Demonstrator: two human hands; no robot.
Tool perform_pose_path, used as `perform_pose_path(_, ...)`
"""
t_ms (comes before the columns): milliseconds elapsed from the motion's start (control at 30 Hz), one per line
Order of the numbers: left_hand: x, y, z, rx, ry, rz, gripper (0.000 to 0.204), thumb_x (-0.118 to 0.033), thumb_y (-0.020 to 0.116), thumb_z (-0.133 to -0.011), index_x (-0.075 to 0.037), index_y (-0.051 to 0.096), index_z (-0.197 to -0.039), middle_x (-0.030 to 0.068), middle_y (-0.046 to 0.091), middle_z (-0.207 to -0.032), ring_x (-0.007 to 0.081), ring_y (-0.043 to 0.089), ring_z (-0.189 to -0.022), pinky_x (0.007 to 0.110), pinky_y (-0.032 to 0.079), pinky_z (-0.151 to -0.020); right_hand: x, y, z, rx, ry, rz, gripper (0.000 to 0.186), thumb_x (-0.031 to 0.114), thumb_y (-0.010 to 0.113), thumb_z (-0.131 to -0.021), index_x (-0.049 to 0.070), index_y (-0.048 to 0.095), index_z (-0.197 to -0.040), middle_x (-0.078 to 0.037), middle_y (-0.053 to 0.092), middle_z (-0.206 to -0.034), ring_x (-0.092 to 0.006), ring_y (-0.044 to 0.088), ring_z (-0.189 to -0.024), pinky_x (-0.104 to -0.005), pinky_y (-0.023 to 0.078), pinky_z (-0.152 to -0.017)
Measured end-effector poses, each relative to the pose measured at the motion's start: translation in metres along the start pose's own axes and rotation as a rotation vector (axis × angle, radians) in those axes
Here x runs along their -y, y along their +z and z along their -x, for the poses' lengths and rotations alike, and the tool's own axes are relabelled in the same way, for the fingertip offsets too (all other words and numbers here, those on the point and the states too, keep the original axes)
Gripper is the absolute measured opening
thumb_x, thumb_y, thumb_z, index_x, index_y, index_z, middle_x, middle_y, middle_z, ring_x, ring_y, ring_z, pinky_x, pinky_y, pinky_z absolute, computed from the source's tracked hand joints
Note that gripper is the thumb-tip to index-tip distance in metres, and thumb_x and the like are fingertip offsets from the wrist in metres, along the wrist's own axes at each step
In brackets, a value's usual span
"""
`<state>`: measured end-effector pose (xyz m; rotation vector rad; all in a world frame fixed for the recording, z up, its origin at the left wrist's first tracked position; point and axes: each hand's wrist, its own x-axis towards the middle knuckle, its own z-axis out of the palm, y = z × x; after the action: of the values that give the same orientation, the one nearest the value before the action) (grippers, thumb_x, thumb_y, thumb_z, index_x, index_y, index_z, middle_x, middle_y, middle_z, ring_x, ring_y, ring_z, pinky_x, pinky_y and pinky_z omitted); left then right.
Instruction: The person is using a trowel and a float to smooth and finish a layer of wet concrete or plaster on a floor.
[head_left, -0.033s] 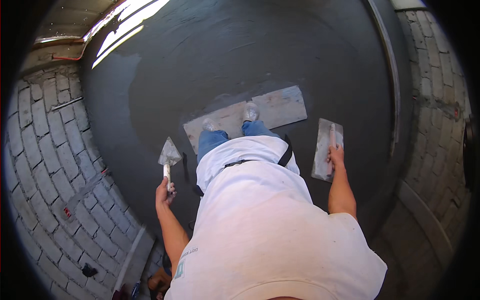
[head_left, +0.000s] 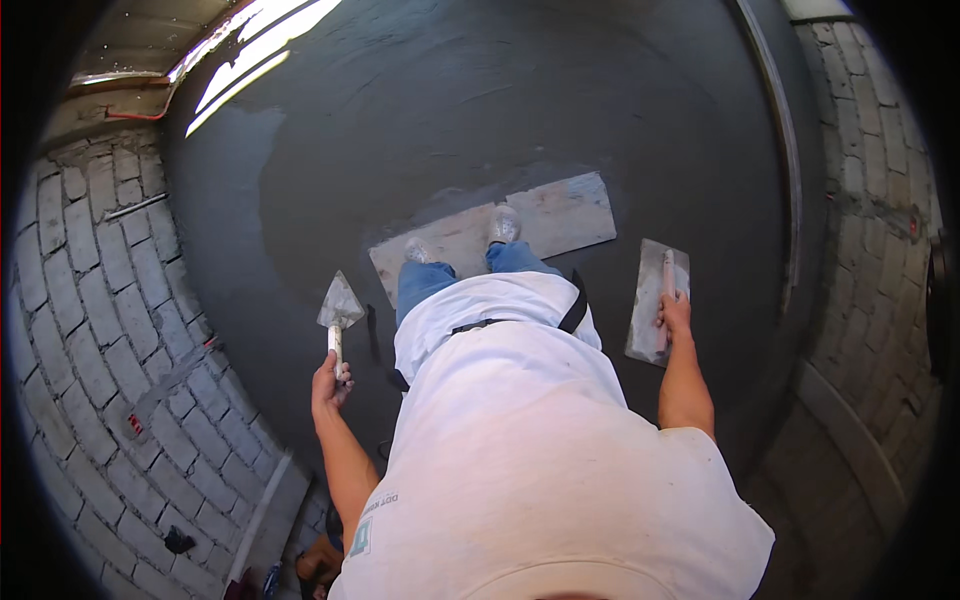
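Observation:
My left hand [head_left: 331, 384] is closed round the pale handle of a pointing trowel [head_left: 342, 301]. Its grey triangular blade points away from me, above the dark smooth floor. On the other side, my right hand [head_left: 676, 313] grips the pinkish handle of a plastering trowel [head_left: 645, 318], a long rectangular tool whose face is smeared with grey. Both tools are held apart from each other, one on each side of my body. Whether the plastering trowel touches the floor I cannot tell. My feet rest on pale, stained boards [head_left: 575, 215] lying on the floor.
Dark grey, wet-looking mortar [head_left: 480, 110] covers the floor, with faint ridges and a lighter patch at left. Block walls [head_left: 120, 300] stand on both sides. A long straight bar [head_left: 783, 130] runs along the right. Part of another person [head_left: 318, 560] shows at lower left.

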<state>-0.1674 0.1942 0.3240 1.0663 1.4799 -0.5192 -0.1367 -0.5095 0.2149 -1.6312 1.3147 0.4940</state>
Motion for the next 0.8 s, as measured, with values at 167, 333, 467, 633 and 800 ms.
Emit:
perform_pose_path(167, -0.050, 0.003, -0.021, 0.089, 0.036, -0.011, 0.035, -0.038, 0.059, -0.089, -0.006, 0.049, -0.097, 0.0027, 0.053, -0.067, 0.0106, 0.047, -0.048, 0.025, 0.040, -0.043, 0.022, 0.007, 0.016, -0.066, -0.049, 0.006, 0.032, 0.014, 0.054, -0.082, 0.002, 0.046, -0.111, -0.005, 0.048, -0.064, -0.0119, 0.046, -0.043, -0.0290, 0.039, -0.034)
perform_pose_path(333, -0.085, -0.002, -0.076, 0.116, -0.087, -0.078, 0.035, -0.031, 0.056, -0.091, -0.007, 0.048, -0.116, 0.0056, 0.055, -0.069, 0.0137, 0.050, -0.050, 0.029, 0.043, -0.045, 0.015, 0.020, 0.038, -0.216, -0.008, -0.033, 0.024, 0.009, 0.051, -0.080, 0.002, 0.048, -0.103, -0.005, 0.048, -0.062, -0.0152, 0.046, -0.041, -0.0316, 0.038, -0.033)
perform_pose_path(467, -0.116, -0.010, -0.091, 0.184, -0.111, -0.061, 0.034, -0.030, 0.055, -0.092, -0.007, 0.047, -0.115, 0.0039, 0.052, -0.068, 0.0118, 0.047, -0.048, 0.028, 0.042, -0.046, -0.002, 0.017, 0.041, -0.301, -0.091, -0.025, 0.022, 0.008, 0.049, -0.078, 0.004, 0.045, -0.100, -0.007, 0.046, -0.062, -0.0161, 0.044, -0.038, -0.0335, 0.038, -0.030)
perform_pose_path(633, -0.151, -0.060, -0.115, 0.148, -0.092, -0.174, 0.032, -0.031, 0.056, -0.092, -0.006, 0.050, -0.110, 0.0041, 0.052, -0.069, 0.0117, 0.048, -0.050, 0.028, 0.042, -0.045, -0.037, 0.060, 0.112, -0.331, -0.031, -0.119, 0.021, 0.008, 0.049, -0.077, 0.002, 0.046, -0.097, -0.008, 0.047, -0.062, -0.0169, 0.046, -0.039, -0.0335, 0.039, -0.031)
perform_pose_path(800, -0.215, -0.056, -0.126, 0.123, -0.046, -0.314, 0.030, -0.031, 0.057, -0.091, -0.006, 0.049, -0.107, 0.0045, 0.052, -0.068, 0.0135, 0.048, -0.049, 0.029, 0.042, -0.044, -0.086, 0.110, 0.186, -0.426, 0.046, -0.035, 0.017, 0.011, 0.052, -0.077, 0.001, 0.050, -0.092, -0.008, 0.052, -0.063, -0.0182, 0.052, -0.046, -0.0353, 0.042, -0.038)
